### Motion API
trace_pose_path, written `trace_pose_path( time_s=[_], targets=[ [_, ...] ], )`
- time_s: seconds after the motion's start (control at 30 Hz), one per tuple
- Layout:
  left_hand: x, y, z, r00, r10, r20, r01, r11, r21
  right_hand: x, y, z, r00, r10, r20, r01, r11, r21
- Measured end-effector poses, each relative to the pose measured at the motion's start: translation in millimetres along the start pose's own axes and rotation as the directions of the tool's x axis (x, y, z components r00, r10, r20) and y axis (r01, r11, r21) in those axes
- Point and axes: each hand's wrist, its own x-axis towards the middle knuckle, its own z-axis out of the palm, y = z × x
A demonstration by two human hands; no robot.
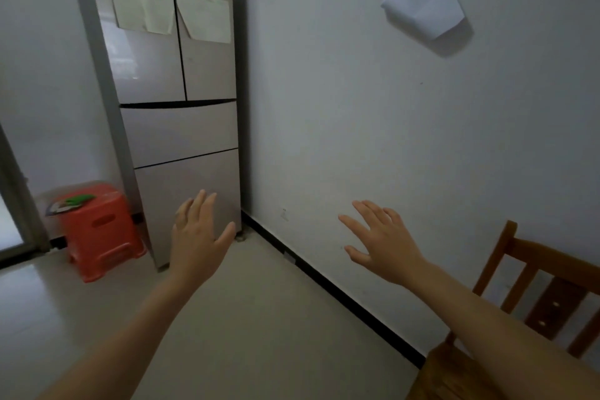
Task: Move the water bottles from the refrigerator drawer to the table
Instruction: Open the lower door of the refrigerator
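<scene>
At the far left edge, part of a glass door (13, 221) shows. Beside it on the pale floor (259, 318) stands a red plastic stool (100, 230) with a flat green and white item (73, 203) lying on its top; the item is too blurred to name. Just right of the stool a tall beige fridge (162, 75) fills the room corner. Its two upper doors are closed, each with a paper sheet (141, 6) stuck to it. Below them sit an upper drawer (180, 131) and a lower drawer (181, 175), both shut, so where the water bottles are cannot be told.

The left hand (198, 234) reaches forward, back facing the camera, in front of the lower drawer. Its fingers are straight and close together, thumb out to the side, and it holds nothing. Whether it touches the drawer is unclear.

Right of the fridge runs a white wall (357, 107) with a black baseboard (341, 292). The right hand (383, 243) is raised before this wall, fingers straight and spread wide, holding nothing. High on the wall hangs a white folded pouch (425, 8) on small hooks. At the lower right a wooden chair (535, 286) stands against the wall, and a corner of a wooden table (448, 373) shows under the right forearm.
</scene>
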Motion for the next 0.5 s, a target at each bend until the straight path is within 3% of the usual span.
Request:
trace_pose_path(
  time_s=[0.27, 0.5],
  targets=[
    [81.7, 5.9, 50.6, 0.992, -0.048, -0.119, 0.053, 0.998, 0.042, 88.6, 67.7, 70.7, 0.996, -0.072, -0.057, 0.076, 0.994, 0.077],
    [105.5, -36.6, 76.7, 0.968, -0.212, -0.134, 0.225, 0.970, 0.093, 142.1, 59.8, 144.6, 0.989, -0.135, -0.059, 0.145, 0.970, 0.197]
  ],
)
